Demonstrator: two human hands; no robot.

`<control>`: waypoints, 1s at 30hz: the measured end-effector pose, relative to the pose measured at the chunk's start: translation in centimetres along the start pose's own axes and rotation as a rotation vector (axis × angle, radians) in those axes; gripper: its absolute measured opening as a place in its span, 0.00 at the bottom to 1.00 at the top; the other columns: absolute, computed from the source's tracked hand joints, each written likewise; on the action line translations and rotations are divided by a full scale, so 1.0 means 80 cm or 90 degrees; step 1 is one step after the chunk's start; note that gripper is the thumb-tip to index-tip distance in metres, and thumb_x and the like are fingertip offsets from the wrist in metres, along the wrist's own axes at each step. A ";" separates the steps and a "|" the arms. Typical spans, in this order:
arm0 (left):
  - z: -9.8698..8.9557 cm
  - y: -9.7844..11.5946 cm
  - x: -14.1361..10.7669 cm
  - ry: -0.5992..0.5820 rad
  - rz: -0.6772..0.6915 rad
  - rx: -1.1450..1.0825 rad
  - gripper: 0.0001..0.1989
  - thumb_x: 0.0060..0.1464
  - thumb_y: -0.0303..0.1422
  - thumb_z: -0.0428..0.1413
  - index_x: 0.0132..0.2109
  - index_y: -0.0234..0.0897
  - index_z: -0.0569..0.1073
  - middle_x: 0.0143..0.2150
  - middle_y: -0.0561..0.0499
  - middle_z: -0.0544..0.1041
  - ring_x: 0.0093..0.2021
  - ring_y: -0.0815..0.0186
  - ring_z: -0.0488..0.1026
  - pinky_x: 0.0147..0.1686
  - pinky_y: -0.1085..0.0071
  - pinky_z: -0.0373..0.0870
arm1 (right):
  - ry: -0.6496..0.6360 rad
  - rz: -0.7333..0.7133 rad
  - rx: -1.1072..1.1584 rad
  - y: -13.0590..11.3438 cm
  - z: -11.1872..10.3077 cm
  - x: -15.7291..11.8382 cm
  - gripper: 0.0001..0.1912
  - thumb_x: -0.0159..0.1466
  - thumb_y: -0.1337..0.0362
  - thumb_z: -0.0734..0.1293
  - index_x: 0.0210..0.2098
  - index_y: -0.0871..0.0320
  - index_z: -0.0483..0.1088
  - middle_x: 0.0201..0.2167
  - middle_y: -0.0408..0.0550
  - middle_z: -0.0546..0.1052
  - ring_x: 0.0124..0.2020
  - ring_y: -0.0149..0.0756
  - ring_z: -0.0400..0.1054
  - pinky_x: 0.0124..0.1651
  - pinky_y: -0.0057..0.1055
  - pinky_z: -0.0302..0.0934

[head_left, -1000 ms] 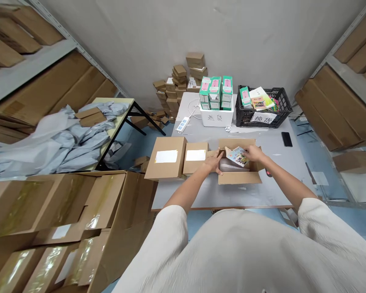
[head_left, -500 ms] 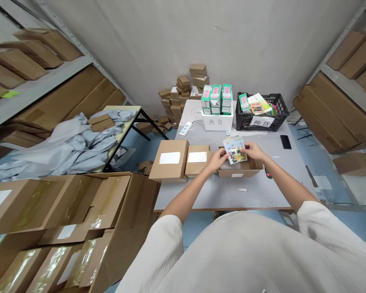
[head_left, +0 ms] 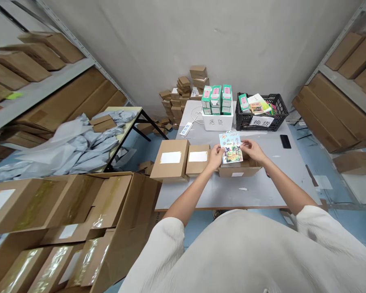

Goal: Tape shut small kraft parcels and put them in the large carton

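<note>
A small picture booklet [head_left: 231,148] with a light blue top and a colourful scene below is held upright over an open cardboard box [head_left: 240,171]. My left hand [head_left: 216,157] pinches its left edge, and my right hand [head_left: 252,149] grips its right edge. The booklet and hands hide part of the box's inside. Left of that box lie two closed cardboard boxes, a larger one [head_left: 167,169] and a smaller one [head_left: 198,166], each with a white label.
Behind stand a white bin [head_left: 218,123] of green-and-pink boxes and a black crate [head_left: 279,116] of booklets. A phone [head_left: 285,141] lies at the table's right. A big carton [head_left: 140,211] of parcels stands left; shelves flank both sides.
The booklet has moved slightly left and up and now faces the camera more squarely. Both hands moved with it, the right one gripping closer to its edge.
</note>
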State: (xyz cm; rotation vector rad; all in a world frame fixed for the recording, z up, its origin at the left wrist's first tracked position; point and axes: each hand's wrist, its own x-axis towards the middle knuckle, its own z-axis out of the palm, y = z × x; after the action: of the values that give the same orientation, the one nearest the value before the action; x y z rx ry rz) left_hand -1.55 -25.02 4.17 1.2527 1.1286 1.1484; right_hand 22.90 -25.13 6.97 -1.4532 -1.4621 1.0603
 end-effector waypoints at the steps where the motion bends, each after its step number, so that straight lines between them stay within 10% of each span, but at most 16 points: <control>1: 0.000 -0.001 -0.004 0.000 -0.015 -0.015 0.15 0.65 0.46 0.60 0.48 0.39 0.77 0.46 0.46 0.85 0.48 0.57 0.82 0.50 0.63 0.77 | -0.026 0.020 0.022 0.002 0.001 -0.007 0.29 0.60 0.45 0.76 0.53 0.56 0.78 0.46 0.52 0.85 0.42 0.42 0.78 0.49 0.41 0.75; 8: 0.005 -0.019 -0.038 -0.033 -0.079 -0.087 0.26 0.58 0.54 0.64 0.51 0.37 0.79 0.45 0.43 0.86 0.46 0.54 0.83 0.46 0.60 0.79 | -0.051 0.116 0.097 0.016 0.011 -0.053 0.24 0.55 0.46 0.79 0.41 0.56 0.78 0.35 0.49 0.84 0.34 0.38 0.77 0.40 0.35 0.74; 14: 0.010 -0.008 -0.049 0.054 0.004 0.078 0.27 0.63 0.46 0.64 0.65 0.41 0.75 0.66 0.38 0.76 0.61 0.52 0.78 0.59 0.57 0.77 | 0.091 0.064 0.057 0.000 0.013 -0.051 0.18 0.56 0.51 0.74 0.40 0.57 0.79 0.35 0.50 0.84 0.37 0.41 0.78 0.43 0.35 0.74; 20: 0.043 0.012 -0.047 -0.085 -0.020 0.031 0.30 0.70 0.48 0.59 0.73 0.46 0.69 0.74 0.40 0.72 0.71 0.50 0.72 0.63 0.55 0.76 | 0.164 -0.036 -0.173 -0.028 0.035 -0.061 0.16 0.66 0.55 0.68 0.48 0.56 0.80 0.41 0.53 0.85 0.40 0.43 0.78 0.49 0.37 0.73; 30: 0.048 0.010 -0.032 -0.034 -0.102 -0.199 0.31 0.62 0.58 0.63 0.59 0.39 0.77 0.53 0.41 0.85 0.52 0.56 0.84 0.51 0.59 0.83 | 0.009 -0.271 -0.419 -0.021 0.061 -0.075 0.18 0.76 0.59 0.62 0.59 0.51 0.80 0.58 0.56 0.80 0.60 0.49 0.74 0.66 0.44 0.66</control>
State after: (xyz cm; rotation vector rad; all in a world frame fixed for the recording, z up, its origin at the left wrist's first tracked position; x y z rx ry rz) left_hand 2.02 -27.94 4.98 0.9297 0.9481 1.1146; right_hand 17.83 -31.21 7.06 -1.4570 -2.1085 0.3094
